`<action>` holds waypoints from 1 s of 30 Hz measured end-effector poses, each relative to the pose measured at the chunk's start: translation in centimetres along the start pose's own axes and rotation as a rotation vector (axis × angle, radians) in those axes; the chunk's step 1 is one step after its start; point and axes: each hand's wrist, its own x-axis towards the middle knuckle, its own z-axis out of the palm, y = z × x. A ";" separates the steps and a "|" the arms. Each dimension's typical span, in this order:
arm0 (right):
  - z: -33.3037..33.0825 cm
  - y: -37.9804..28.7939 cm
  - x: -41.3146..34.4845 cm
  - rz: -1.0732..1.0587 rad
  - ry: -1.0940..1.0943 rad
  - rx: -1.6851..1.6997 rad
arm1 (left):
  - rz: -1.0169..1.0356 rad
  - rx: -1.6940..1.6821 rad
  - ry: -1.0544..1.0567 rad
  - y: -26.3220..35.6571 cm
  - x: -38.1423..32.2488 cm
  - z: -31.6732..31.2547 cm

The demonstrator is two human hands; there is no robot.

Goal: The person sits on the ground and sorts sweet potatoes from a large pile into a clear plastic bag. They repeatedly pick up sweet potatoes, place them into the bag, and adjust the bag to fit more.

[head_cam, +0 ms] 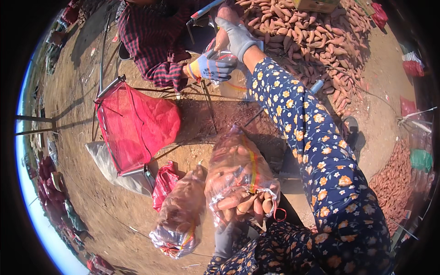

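Observation:
My right hand, in a grey glove, reaches to the top centre and holds a sweet potato; another large sweet potato lies against its fingers. Below, my left hand, also gloved in grey, is at the lower rim of a clear plastic bag full of sweet potatoes, its fingers partly hidden. The bag's open mouth faces me, with sweet potatoes showing and a red tie string at its side. A co-worker's gloved hand is just below my right hand, beside another clear bag.
A filled, tied clear bag lies left of the open one. Beyond it are a red mesh bag on a metal frame, a white sack and a crumpled red bag. A large sweet potato heap spreads at upper right.

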 end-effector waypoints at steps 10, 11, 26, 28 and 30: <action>-1.7 0.7 -4.2 0.345 -0.006 -0.770 | -0.043 -0.011 0.033 -1.2 0.9 -0.5; -2.9 1.0 -4.2 0.306 -0.149 -1.118 | -0.053 -0.018 0.036 -1.3 0.9 -0.6; -10.4 -10.0 -16.0 -0.039 -0.881 -2.272 | 0.015 -0.035 -0.025 0.8 0.1 0.8; -11.0 -11.0 -16.1 0.002 -0.922 -2.305 | 0.053 0.088 0.022 0.0 0.5 0.6; -12.4 -12.7 -16.4 0.168 -1.029 -2.125 | 0.173 0.289 0.117 -0.9 1.0 0.5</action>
